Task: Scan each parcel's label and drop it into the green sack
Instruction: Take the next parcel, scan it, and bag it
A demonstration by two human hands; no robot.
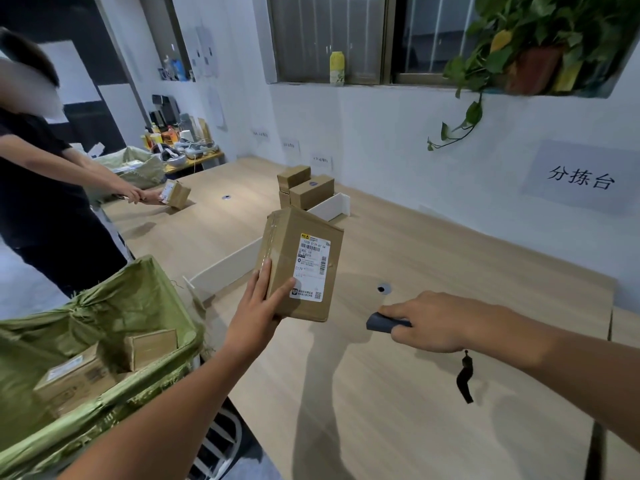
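Above the pale wooden counter — left hand, fingers curled round a labelled parcel; right hand gripping a scanner; green sack at the counter's left edge, white wall behind.

Bare throughout: left forearm and right forearm, down to left grip and right grip; a short black strap hangs under the right wrist.

A sign faces you at right. A plant trails above it, and a can stands further left.
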